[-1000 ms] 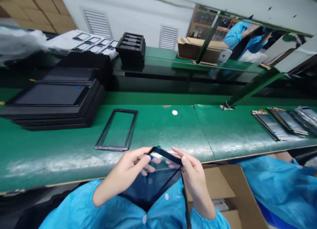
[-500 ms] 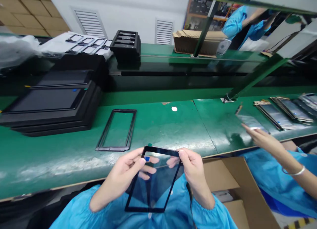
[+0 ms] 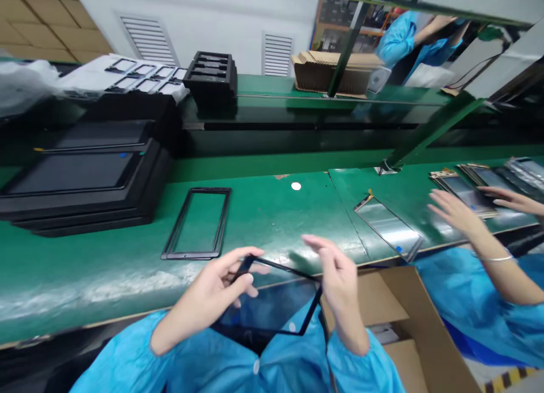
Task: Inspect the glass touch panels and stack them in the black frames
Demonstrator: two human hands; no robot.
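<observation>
A touch-screen glass panel [image 3: 272, 299] with a black border is tilted in front of my chest, above my lap. My left hand [image 3: 216, 288] grips its left edge, thumb on the near face and fingers behind. Beside the panel's right edge is my right hand [image 3: 338, 274], its fingers stretched up and apart from the glass; whether its palm touches the edge I cannot tell. Thin black rectangular frames [image 3: 198, 223], stacked, lie on the green bench [image 3: 272, 211] just beyond my left hand.
Black trays [image 3: 80, 203] with dark screens are piled at left. To the right lies another glass panel [image 3: 389, 225]; a co-worker's hand [image 3: 457, 211] hovers nearby, the other at stacked panels [image 3: 465, 191]. A cardboard box [image 3: 419, 319] stands below the bench edge. A green post [image 3: 429, 129] rises behind.
My right hand has come off the panel's upper right corner and lifted. The panel has turned and tilted flatter in my left hand. The co-worker has let go of a panel on the bench.
</observation>
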